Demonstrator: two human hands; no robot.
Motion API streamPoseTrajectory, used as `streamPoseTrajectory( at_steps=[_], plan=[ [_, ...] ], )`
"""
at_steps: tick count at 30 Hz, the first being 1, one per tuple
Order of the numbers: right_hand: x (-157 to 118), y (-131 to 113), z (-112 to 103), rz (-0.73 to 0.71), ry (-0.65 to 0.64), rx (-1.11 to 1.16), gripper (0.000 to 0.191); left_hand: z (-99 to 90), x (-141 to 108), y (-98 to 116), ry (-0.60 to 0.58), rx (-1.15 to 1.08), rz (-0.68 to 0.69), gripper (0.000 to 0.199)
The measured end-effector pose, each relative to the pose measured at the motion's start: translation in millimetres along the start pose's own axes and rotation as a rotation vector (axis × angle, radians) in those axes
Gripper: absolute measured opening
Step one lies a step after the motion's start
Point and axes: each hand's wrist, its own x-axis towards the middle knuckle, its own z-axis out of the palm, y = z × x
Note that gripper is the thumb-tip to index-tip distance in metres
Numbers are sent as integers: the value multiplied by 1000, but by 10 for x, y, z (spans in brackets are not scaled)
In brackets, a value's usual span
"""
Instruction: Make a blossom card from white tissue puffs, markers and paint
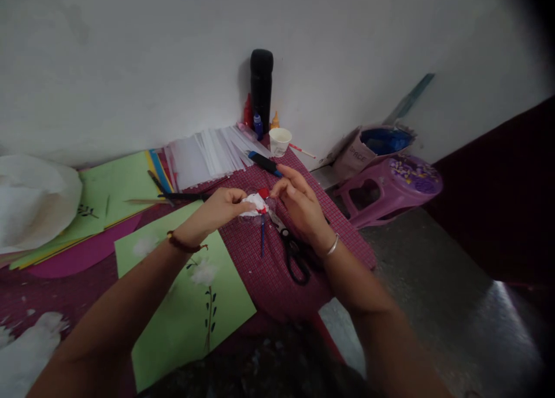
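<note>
Pinched in my left hand point(223, 208) is a crumpled white piece point(255, 203) with red marks on it, held over the middle of the checked cloth. My right hand point(299, 204) hovers just right of it, its thumb and fingertips close together; anything between them is too small to name. Black-handled scissors point(291, 249) lie beneath my right hand, beside a thin blue brush point(262, 236). A green sheet point(165, 305) with a painted stem and white fluffy tufts point(203, 271) lies under my left forearm.
Behind my hands are a blue-black cutter point(263, 162), a paper cup point(280, 141), paint bottles point(257, 125) and a tall black container point(261, 86). White strips point(212, 152) and coloured sheets point(124, 181) lie at the left. A purple stool point(381, 193) stands right of the table.
</note>
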Motion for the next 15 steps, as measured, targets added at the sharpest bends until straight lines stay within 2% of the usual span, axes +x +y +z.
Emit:
streamPoseTrajectory(
  at_steps=[6, 9, 12, 15],
  plan=[
    [43, 167, 59, 197, 50, 233, 34, 93, -12, 20, 140, -441, 10, 19],
    [-1, 213, 139, 252, -14, 264, 32, 196, 4, 56, 187, -600, 20, 21],
    [-46, 197, 201, 209, -51, 216, 30, 288, 27, 50, 180, -604, 17, 20],
    [-45, 188, 221, 200, 21, 107, 26, 356, 69, 48, 212, -503, 24, 20]
  ],
)
